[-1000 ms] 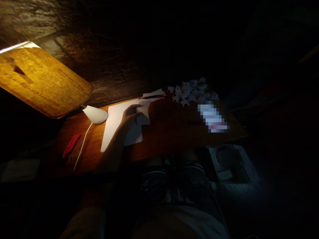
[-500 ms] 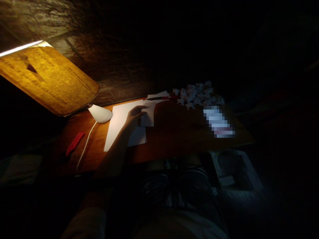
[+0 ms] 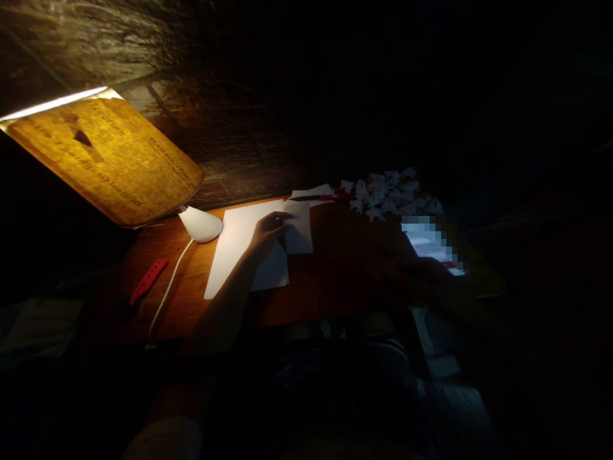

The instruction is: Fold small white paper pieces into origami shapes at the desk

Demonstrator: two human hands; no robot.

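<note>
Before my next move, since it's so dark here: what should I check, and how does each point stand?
1. Left hand touching small paper: ok.
2. Its grip on that paper: cannot tell.
3. Big sheet flat under both: ok.
4. Lamp lights the paper: ok.
5. Folded pile apart from the paper: ok.
6. Right hand free: cannot tell, too dark.

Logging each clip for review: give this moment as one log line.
left hand: pinching small paper over white sheet | right hand: dim, near lit screen, grip unclear | lamp: lit
</note>
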